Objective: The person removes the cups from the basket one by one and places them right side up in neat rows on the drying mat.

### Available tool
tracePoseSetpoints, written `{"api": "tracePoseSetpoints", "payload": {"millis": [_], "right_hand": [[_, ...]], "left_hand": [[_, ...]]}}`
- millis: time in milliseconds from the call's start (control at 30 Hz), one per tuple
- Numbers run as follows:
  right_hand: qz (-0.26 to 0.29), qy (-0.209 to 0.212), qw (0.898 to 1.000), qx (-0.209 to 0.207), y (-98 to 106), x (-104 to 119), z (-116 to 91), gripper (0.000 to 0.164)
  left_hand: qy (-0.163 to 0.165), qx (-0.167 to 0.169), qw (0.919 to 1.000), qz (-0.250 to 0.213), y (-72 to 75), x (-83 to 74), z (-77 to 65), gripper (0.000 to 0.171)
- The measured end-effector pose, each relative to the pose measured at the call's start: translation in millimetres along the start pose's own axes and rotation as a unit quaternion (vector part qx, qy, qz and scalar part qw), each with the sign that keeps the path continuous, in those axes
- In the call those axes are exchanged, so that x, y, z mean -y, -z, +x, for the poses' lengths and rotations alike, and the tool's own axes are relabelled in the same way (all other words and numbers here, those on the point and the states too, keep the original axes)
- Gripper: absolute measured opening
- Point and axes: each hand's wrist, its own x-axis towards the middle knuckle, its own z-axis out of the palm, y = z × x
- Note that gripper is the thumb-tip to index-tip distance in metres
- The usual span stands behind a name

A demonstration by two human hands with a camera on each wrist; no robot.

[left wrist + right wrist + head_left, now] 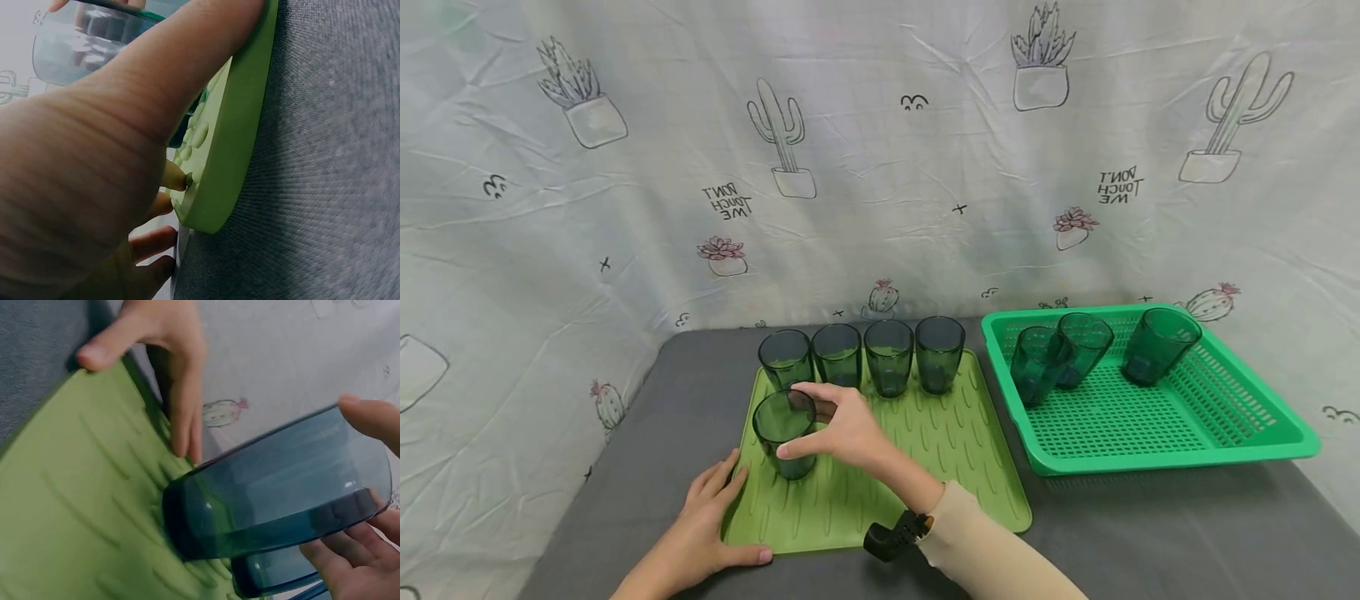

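My right hand [842, 425] grips a dark green-tinted drinking glass [784, 425] between thumb and fingers near its rim. This glass is upright, its base on or just above the front left of a green ridged mat [925, 450]. My left hand [703, 517] lies spread at the mat's front left corner, thumb along the front edge and fingers along the left edge. The right wrist view shows the held glass [275, 494] with the left hand [178, 350] beyond it. Behind it, several matching glasses [889, 358] stand in a row along the mat's back.
A green perforated plastic basket [1157, 462] sits right of the mat. It contains three more such glasses, including one leaning glass [1159, 346]. A grey cloth [1112, 533] covers the table, and a pale curtain [865, 167] printed with cacti hangs behind.
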Motion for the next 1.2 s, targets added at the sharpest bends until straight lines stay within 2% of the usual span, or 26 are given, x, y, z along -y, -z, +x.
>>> {"api": "tracePoseSetpoints", "payload": {"millis": [133, 367, 733, 1000, 1200], "right_hand": [[0.024, 0.008, 1.000, 0.006, 0, -5, 3, 0.075], [0.035, -0.007, 0.999, -0.001, -3, -5, 1, 0.075], [0.001, -0.018, 1.000, -0.017, -7, -8, 0, 0.074], [-0.029, 0.013, 0.999, -0.039, -13, -11, -1, 0.076], [-0.033, 0.039, 0.998, -0.029, -14, -16, -2, 0.076]], "left_hand": [[-0.005, -0.003, 1.0000, 0.002, 0.0, -0.6, -1.3, 0.116], [0.000, 0.000, 1.0000, 0.006, 1.3, -1.6, -3.7, 0.117], [-0.008, -0.005, 0.9999, 0.007, 0.0, -0.6, -1.5, 0.115], [-0.010, -0.005, 0.9999, 0.005, -0.8, 0.4, 0.5, 0.114], [-0.001, 0.002, 1.0000, 0.007, 1.0, 0.3, -0.6, 0.115]]}}
